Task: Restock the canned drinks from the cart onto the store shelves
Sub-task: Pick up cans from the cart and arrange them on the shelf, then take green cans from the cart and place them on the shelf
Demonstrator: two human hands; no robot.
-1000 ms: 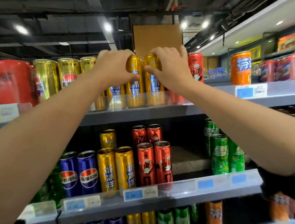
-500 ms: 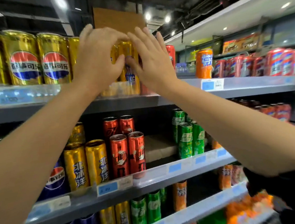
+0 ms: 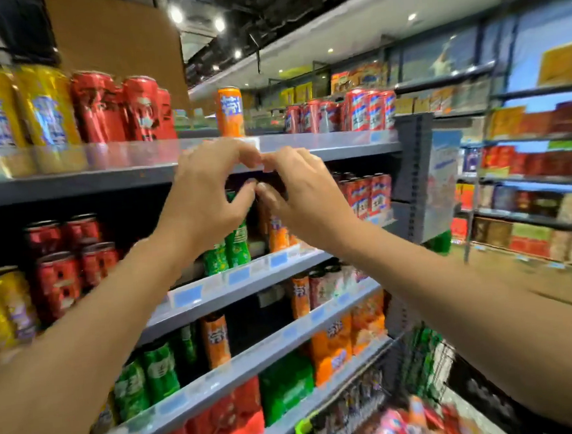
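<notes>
Both forearms are showing bare from the frame edges to the wrists. The left hand (image 3: 204, 202) and the right hand (image 3: 305, 198) are wearing no gloves. The nails are showing short and unpainted. A dark sleeve edge is appearing at lower right.

The top shelf (image 3: 341, 151) carries gold cans (image 3: 19, 107), red cans (image 3: 118, 106) and one orange can (image 3: 230, 111).
</notes>
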